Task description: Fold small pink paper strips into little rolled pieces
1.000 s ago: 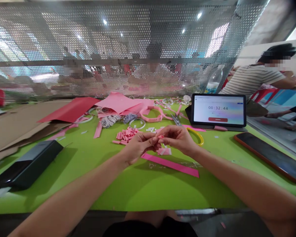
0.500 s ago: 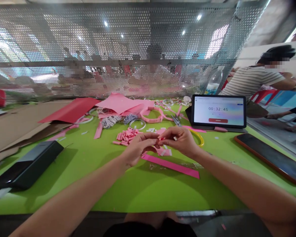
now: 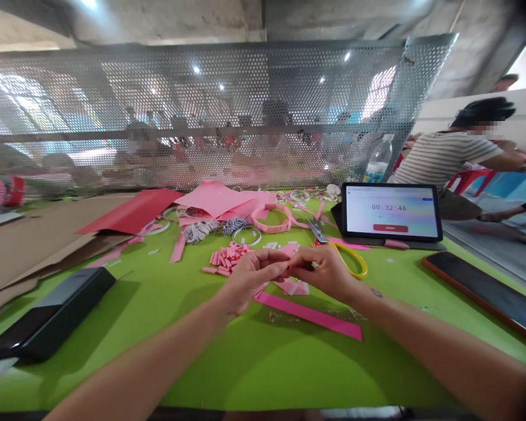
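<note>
My left hand (image 3: 256,272) and my right hand (image 3: 322,269) meet at the fingertips above the table, both pinched closed. A small pink paper piece is held between them, mostly hidden by the fingers. Left of my left hand lies a heap of small pink paper rolls (image 3: 228,257). Under and in front of the hands are pale pink paper scraps (image 3: 296,286) with white tape bits, and a bright pink paper strip (image 3: 311,316). Scissors with yellow handles (image 3: 355,262) lie just beyond my right hand, blades pointing away, partly covered by it.
Behind are a pink paper ring (image 3: 272,219), a tape roll (image 3: 246,235), bundles of string (image 3: 200,231), pink sheets (image 3: 214,202) and a red sheet (image 3: 131,209). A tablet (image 3: 390,210) and a phone (image 3: 482,292) sit right, a black device (image 3: 52,316) and cardboard (image 3: 39,245) left.
The view has tilted up, so everything on the table sits lower in the picture. My fingers have drawn closer around the small pink paper piece, hiding more of it.
</note>
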The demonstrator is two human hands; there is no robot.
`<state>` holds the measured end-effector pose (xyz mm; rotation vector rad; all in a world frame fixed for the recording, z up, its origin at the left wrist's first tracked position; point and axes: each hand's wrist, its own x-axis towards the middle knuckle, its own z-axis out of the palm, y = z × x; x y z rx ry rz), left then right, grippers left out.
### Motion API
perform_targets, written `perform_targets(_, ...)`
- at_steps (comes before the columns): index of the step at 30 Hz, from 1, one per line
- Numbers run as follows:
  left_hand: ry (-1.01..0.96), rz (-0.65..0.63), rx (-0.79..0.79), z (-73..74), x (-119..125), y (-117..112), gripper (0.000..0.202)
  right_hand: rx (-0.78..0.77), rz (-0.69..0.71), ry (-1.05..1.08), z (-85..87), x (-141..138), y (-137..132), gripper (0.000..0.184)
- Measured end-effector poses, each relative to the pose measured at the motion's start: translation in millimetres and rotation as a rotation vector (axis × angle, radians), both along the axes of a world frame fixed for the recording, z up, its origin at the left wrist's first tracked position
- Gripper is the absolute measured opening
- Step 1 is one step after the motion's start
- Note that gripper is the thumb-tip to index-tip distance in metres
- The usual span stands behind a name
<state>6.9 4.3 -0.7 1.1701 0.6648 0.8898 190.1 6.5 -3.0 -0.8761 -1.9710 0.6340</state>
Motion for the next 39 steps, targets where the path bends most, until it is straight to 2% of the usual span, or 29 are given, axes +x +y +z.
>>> perform_targets(8, -0.026, -0.017, -0.032, -2.7, -0.8, 1.7, 0.026, -0.021, 0.06, 0.031, -1.0, -1.1, -1.3, 0.026)
perform_targets(14, -0.022, -0.049, -0.062, -5.0, -1.2, 2.9, 0.023, -0.123, 0.086, -0.028, 2.2, -1.4, -3.5, 0.032)
perform_targets(20, -0.006, -0.071, -0.064, -6.2, -1.7, 4.0, 0.024, -0.04, 0.09, -0.042, 3.8, -1.4, -5.6, 0.029)
perform_targets(22, -0.02, -0.085, -0.077, -5.5, -1.8, 3.6, 0.023, -0.11, 0.141, -0.005, 3.1, -1.0, -5.1, 0.029)
perform_targets(25, -0.016, -0.119, -0.098, -4.7, -2.2, 3.0, 0.023, -0.322, 0.252, 0.072, 0.8, -1.1, -3.9, 0.029)
perform_targets(27, -0.001, -0.138, -0.103, -4.9, -2.3, 2.8, 0.023, -0.435, 0.275, 0.126, -0.9, -1.9, -3.6, 0.03)
perform_targets(29, 0.006, -0.145, -0.106, -5.4, -2.0, 2.7, 0.025, -0.474, 0.259, 0.161, -1.9, -3.4, -3.9, 0.03)
perform_targets(34, 0.007, -0.126, -0.112, -5.3, -1.4, 2.0, 0.027, -0.432, 0.2, 0.163, -0.6, -6.2, -5.8, 0.031)
perform_targets(39, 0.025, -0.134, -0.105, -1.5, -2.0, 2.0, 0.025, -0.356, 0.207, 0.08, -1.7, -4.0, -4.1, 0.031)
